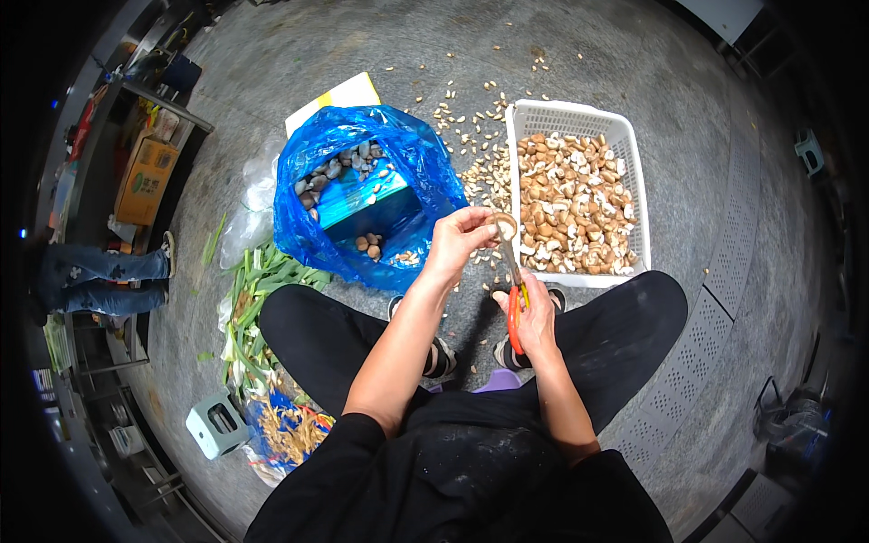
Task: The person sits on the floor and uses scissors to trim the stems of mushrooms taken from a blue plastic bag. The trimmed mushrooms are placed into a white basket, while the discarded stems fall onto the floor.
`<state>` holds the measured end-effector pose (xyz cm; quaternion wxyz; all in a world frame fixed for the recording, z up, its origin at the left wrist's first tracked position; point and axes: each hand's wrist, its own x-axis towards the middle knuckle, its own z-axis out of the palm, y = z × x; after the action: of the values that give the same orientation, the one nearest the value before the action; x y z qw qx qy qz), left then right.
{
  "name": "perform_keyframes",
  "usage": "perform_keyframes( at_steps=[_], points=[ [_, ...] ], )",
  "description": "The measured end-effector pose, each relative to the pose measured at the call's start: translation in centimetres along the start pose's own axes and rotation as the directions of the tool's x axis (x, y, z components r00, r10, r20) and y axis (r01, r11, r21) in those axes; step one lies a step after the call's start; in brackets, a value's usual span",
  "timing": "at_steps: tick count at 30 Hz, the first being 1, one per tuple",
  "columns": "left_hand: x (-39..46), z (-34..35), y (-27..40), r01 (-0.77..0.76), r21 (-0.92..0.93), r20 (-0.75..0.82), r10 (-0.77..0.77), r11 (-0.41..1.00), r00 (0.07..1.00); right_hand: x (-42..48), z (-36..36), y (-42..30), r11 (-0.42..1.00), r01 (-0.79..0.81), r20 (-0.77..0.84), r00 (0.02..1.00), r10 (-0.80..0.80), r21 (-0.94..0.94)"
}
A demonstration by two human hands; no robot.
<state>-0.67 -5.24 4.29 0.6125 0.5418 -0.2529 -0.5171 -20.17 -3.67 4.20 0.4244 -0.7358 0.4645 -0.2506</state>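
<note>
Between thumb and fingers, my left hand (461,241) pinches a mushroom (504,227), its pale underside showing. The handles of a pair of kitchen scissors (514,312), red and yellow, are in my right hand (536,315), and the metal blades reach up to the mushroom. Right of my hands stands a white plastic basket (641,197) filled with brown-capped mushrooms (577,203), some cut faces pale. To the left lies an open blue plastic bag (407,136) around a box (366,197), with whole mushrooms (333,170) and several small pieces inside.
Cut stems (475,142) lie scattered on the floor between bag and basket. Leafy green trimmings (244,305), a pale plastic stool (217,424) and a bag of dry scraps (288,431) are at left. Another person's legs (115,278) show near shelving. A perforated drain cover (692,366) runs at right.
</note>
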Motion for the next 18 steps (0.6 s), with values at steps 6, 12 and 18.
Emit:
perform_keyframes(
  at_steps=[6,12,18],
  points=[
    [2.9,2.8,0.4,0.038,0.025,-0.002,-0.038,0.999,0.999,0.3,0.9,2.0,0.836,-0.311,0.048,0.945,0.325,0.452],
    [5.0,5.3,-3.1,-0.095,0.115,0.056,0.089,0.989,0.994,1.3,0.7,1.2,0.544,-0.164,-0.123,0.883,0.452,0.823],
    [7.9,-6.7,-8.8,-0.059,0.439,-0.348,0.23,0.897,0.909,1.2,0.5,-0.1,0.485,-0.21,-0.035,0.893,0.448,0.849]
  ],
)
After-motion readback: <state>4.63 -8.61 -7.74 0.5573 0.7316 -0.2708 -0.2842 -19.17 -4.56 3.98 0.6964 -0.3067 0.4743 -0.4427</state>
